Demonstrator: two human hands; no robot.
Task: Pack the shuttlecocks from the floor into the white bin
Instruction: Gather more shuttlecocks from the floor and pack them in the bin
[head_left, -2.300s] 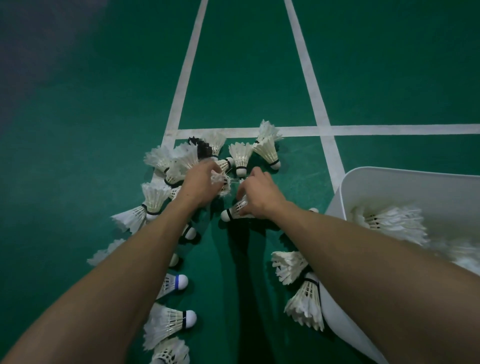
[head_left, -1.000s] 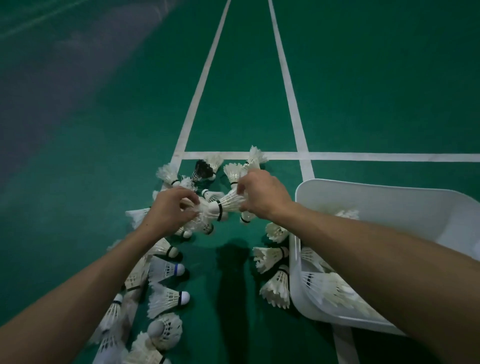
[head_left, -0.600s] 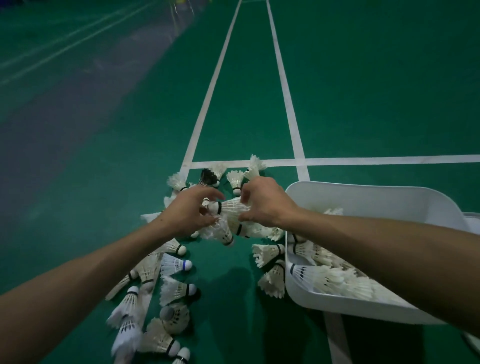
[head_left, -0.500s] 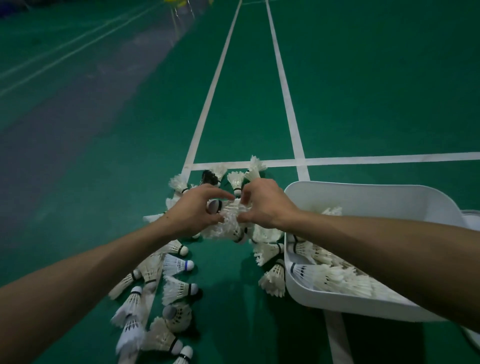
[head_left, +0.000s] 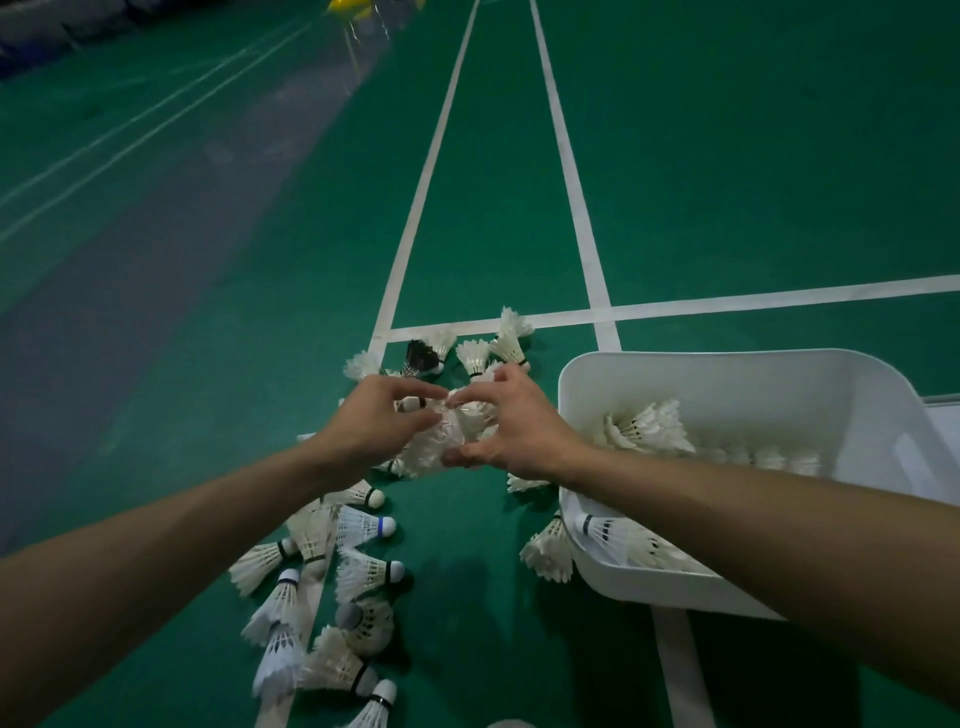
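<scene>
Green court floor (head_left: 727, 182) crossed by white lines (head_left: 566, 156) is seen beneath both arms. At the near left, loose shuttlecocks (head_left: 363, 571) are strewn on their sides, many with corks turned to the right. Further in, the left hand (head_left: 371, 423) is curled over a bunch (head_left: 452, 441) of white shuttlecocks, its fingers bent down onto the top. The bunch is clasped between the two hands and appears raised above the floor. One cork is seen at its far left end under the left fingers, and the feather skirts are fanned toward the near side, so its long axis is judged to run far to near. The count in it cannot be told. The right hand (head_left: 519, 426) is closed on the right side of the bunch, thumb below and fingers above, so each grip is narrow and full. Far shuttlecocks (head_left: 472, 353) are left on the floor just beyond the hands. The white bin (head_left: 727, 364) lies to the right of the grip, close beside the right wrist, with packed shuttlecocks (head_left: 644, 431) lying inside. The right hand is the nearer one, so a carry rightward over the bin's left wall is called for.
</scene>
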